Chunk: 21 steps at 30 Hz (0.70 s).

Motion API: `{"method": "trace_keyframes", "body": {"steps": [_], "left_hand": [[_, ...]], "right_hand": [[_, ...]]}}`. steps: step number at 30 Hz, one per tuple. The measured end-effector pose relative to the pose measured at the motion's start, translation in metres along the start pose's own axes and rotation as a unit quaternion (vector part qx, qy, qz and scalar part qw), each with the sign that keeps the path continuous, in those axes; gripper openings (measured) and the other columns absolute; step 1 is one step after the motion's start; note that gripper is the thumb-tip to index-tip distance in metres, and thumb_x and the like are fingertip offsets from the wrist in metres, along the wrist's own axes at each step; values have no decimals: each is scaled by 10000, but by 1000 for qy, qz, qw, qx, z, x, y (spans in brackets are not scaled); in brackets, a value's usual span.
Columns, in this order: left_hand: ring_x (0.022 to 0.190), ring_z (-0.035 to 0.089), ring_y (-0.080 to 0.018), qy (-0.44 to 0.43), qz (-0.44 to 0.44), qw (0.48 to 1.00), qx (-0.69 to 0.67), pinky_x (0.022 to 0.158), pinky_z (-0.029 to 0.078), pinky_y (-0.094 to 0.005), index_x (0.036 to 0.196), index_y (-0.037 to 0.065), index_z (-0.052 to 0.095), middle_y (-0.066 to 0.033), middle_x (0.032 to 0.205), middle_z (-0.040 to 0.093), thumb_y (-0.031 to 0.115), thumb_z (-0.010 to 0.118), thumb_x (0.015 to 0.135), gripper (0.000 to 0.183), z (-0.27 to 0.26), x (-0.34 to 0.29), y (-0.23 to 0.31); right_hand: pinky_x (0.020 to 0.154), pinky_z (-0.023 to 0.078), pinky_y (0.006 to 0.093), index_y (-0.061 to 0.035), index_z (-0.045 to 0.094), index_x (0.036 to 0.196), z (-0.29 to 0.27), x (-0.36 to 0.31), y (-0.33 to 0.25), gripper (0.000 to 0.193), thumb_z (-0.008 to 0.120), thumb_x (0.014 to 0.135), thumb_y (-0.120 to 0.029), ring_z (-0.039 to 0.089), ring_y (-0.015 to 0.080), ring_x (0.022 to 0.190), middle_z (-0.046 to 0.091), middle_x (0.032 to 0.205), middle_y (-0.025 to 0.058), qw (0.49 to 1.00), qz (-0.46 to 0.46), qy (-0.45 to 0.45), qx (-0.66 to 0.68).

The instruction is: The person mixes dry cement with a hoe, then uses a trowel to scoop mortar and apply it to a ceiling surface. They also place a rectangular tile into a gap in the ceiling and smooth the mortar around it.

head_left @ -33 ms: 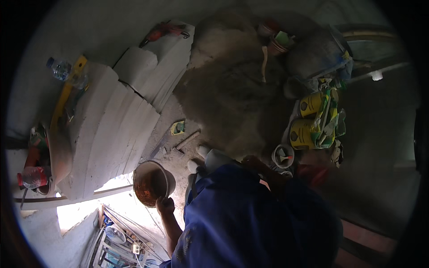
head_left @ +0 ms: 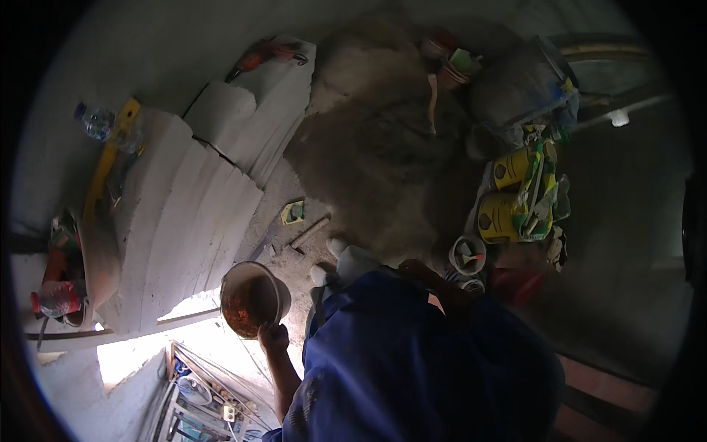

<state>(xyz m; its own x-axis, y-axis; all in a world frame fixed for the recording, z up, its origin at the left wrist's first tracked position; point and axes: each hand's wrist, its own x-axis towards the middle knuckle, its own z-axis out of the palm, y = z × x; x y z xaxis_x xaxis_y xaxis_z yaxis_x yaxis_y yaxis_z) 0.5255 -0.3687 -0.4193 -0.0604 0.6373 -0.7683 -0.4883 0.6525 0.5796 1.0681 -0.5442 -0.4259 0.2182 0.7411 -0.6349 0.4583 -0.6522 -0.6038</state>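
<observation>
Bucket (head_left: 259,296) at person's left side, mouth up, rust-coloured patches inside. Left hand (head_left: 273,337) at its near rim, fingers curled and gripping it; whether by rim or handle, cannot tell. Right hand (head_left: 414,271) in shadow before the blue garment (head_left: 398,353); finger state cannot be told. Nearby on its right, pale tub (head_left: 458,249) with orange-handled brush (head_left: 473,258). Hammer (head_left: 310,232) on floor, just beyond shoes (head_left: 335,247).
</observation>
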Motion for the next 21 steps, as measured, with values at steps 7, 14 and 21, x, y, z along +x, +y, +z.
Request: {"method": "trace_keyframes", "body": {"steps": [7,14,21], "left_hand": [[511,431,-119,-165,110,948,250,516,360,-302,744,191,574,46,590,443,156,653,866,149,119,46,23],[544,429,-112,-239,264,724,591,555,358,-314,790,187,581,62,653,461,184,641,877,106,198,48,40],[558,499,-124,-200,36,914,352,591,394,-333,756,191,554,47,613,509,180,622,875,138,261,104,2]], "right_hand": [[834,527,438,-24,726,995,20,-43,48,337,680,887,-340,677,337,956,712,1023,157,979,-107,173,-13],[830,528,464,-53,735,967,15,-51,62,293,560,921,-284,679,362,906,708,1011,177,992,16,123,10],[764,549,483,-71,746,910,-72,28,88,341,539,942,-340,694,364,819,700,881,167,976,1,205,-78]]}}
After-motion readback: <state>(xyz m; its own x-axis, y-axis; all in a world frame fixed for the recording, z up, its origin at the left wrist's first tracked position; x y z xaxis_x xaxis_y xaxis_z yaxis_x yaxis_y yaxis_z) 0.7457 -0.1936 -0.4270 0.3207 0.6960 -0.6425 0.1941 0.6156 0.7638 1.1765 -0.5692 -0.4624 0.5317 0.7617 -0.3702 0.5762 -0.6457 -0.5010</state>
